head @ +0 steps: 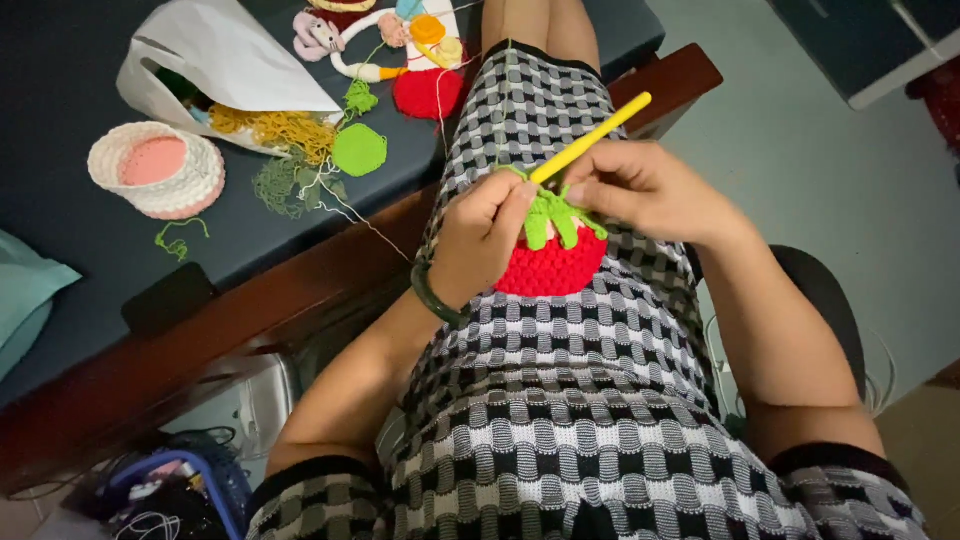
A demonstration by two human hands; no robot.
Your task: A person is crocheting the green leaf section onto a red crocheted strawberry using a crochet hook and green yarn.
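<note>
A red crocheted strawberry [552, 268] with green leaves [556, 214] on top sits over my lap. My left hand [480, 236] grips its upper left edge, thumb and fingers pinched on the green part. A dark green bangle circles that wrist. My right hand [640, 188] holds a yellow crochet hook [590, 138], which slants up to the right, its tip at the green leaves. A thin green yarn strand runs up from the piece over my checked dress.
On the dark table at left lie a white bag [225, 60] with yellow yarn, a white-and-pink crocheted basket [157, 168], a green crocheted disc [359, 150], loose green yarn, a red crocheted piece [428, 92] and small toys. A black phone [167, 298] lies near the wooden edge.
</note>
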